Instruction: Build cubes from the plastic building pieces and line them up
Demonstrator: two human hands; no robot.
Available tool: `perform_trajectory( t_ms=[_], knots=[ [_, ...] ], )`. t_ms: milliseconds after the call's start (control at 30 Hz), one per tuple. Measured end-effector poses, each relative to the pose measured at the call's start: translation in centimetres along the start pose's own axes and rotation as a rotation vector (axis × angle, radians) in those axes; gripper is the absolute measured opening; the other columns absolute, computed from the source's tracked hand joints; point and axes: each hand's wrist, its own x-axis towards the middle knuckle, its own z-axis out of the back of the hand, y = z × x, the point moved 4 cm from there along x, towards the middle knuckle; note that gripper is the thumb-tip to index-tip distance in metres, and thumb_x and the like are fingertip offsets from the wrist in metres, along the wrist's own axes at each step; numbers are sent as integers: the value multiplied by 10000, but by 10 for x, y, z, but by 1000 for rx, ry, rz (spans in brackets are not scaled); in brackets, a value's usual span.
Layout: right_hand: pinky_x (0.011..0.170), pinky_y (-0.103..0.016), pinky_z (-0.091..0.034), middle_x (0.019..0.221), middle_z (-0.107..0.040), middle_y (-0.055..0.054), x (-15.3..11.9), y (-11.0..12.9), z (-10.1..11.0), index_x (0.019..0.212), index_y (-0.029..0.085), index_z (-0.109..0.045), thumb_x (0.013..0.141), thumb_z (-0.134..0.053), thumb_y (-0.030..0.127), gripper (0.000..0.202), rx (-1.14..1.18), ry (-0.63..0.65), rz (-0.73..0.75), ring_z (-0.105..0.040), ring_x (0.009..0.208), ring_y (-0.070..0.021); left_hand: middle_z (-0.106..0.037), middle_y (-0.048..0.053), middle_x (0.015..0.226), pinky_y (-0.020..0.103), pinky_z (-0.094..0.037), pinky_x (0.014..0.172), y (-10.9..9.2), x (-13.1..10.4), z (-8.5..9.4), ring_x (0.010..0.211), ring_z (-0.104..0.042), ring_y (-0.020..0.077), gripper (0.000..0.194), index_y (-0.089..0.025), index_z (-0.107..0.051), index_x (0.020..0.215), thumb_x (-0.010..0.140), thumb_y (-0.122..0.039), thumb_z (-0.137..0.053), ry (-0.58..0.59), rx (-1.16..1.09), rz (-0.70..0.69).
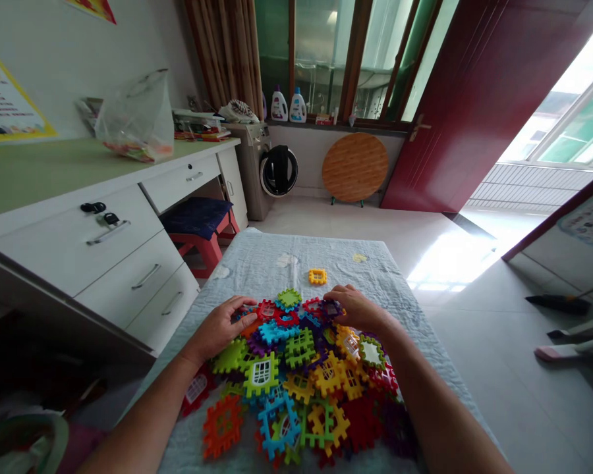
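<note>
A heap of colourful plastic interlocking building blocks [300,347], square with notched edges and some with window grids, lies on the cloth-covered table. My left hand [222,326] rests at the heap's far left side, thumb and fingers apart, touching blocks near a red one [267,309]. At the far right side of the heap, my right hand [354,307] has its fingers curled over a purple block [331,309]; part of the grip is hidden. A round green block [289,298] sits between the hands. One yellow block [317,276] lies apart beyond the heap.
A light blue patterned cloth [257,253] covers the table. To the left stand a white drawer desk [113,253] and a red stool [205,247] with a dark cover. Farther back are a washing machine [254,174], a round wooden tabletop [356,166] and a red door [454,105].
</note>
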Motion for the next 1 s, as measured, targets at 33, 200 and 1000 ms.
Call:
perform_trajectory(
  t_ms=[33, 200, 1000],
  knots=[
    [900, -338, -373, 1099, -608, -76, -1, -3, 0, 1123, 220, -604, 678, -692, 228, 454, -13, -3, -27, -514, 1020, -234, -662, 57, 1058, 345, -495, 872, 0, 0, 0, 948, -618, 216, 396, -214, -614, 1074, 817, -507, -542, 7, -39, 15],
    [838, -365, -396, 1068, -584, -115, -9, -18, 7, 1114, 191, -615, 635, -751, 389, 536, -92, 5, -219, -500, 1010, -283, -667, 85, 1089, 390, -481, 931, 3, -1, -1, 1032, -606, 245, 446, -191, -598, 1093, 806, -529, -552, 28, -206, 57],
    [624, -251, -373, 749, -568, -7, -23, -28, 45, 824, 195, -587, 796, -554, 269, 86, 140, -446, -302, -501, 678, -136, -659, 50, 1085, 351, -459, 918, -5, 1, -4, 1012, -602, 235, 376, -224, -629, 1048, 821, -505, -524, 29, 48, -48]
  ],
)
